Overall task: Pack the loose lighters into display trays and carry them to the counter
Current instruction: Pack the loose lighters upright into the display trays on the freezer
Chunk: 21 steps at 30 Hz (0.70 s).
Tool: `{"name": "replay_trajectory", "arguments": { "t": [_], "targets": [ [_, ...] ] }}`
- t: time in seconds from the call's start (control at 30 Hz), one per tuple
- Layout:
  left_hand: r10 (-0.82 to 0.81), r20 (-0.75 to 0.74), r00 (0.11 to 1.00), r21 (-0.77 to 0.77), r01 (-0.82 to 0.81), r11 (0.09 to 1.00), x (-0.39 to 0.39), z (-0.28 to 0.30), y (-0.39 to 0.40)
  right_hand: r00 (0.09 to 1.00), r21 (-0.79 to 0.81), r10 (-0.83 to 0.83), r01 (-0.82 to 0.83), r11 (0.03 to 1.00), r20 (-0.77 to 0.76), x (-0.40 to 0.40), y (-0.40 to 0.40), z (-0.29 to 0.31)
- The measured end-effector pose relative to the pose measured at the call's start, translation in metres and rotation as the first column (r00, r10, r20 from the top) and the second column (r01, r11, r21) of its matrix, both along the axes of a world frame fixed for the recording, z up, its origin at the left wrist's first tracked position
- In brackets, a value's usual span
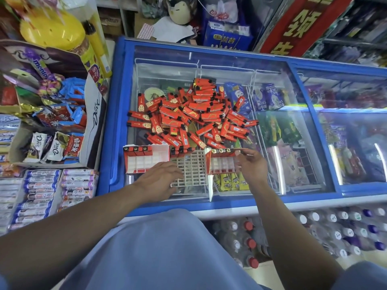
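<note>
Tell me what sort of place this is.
Most likely a small convenience shop. A glass-topped chest freezer holds packaged ice creams, a Dove chocolate display box sits to its left, and bottled drinks are stacked below.

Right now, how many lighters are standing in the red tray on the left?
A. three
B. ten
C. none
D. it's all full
A: the left red tray has just three lighters standing in its back row, and its other white slots show empty, while the big pile of loose lighters lies on the freezer lid behind it.
</note>
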<state>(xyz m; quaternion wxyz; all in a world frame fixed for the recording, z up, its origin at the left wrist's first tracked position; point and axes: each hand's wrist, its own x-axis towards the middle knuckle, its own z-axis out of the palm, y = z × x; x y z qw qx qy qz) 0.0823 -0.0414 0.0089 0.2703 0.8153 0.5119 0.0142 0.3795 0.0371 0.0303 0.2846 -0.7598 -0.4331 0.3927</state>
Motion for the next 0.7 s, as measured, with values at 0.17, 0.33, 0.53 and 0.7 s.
{"name": "replay_trajectory", "arguments": {
  "t": [0.17,0.33,0.53,0.7],
  "targets": [
    [-0.031,-0.052,0.998,-0.072,0.027,0.997,0.000,-0.004,-0.008,0.999,-0.020,-0.017,0.018,1.000,0.041,-0.007,0.004,-0.002],
    [-0.080,-0.088,0.993,-0.152,0.066,0.986,0.001,-0.008,-0.010,0.993,-0.031,-0.058,0.061,0.998,0.105,-0.010,0.006,-0.007],
    [-0.074,-0.115,0.991,-0.143,0.058,0.988,0.005,-0.010,-0.008,0.963,0.291,0.178,-0.233,0.928,0.202,-0.070,0.013,0.037],
    [-0.078,-0.141,0.987,-0.179,0.052,0.983,0.010,-0.002,-0.004,0.693,-0.163,0.654,-0.639,0.752,0.304,-0.137,0.069,0.018]
  ]
}}
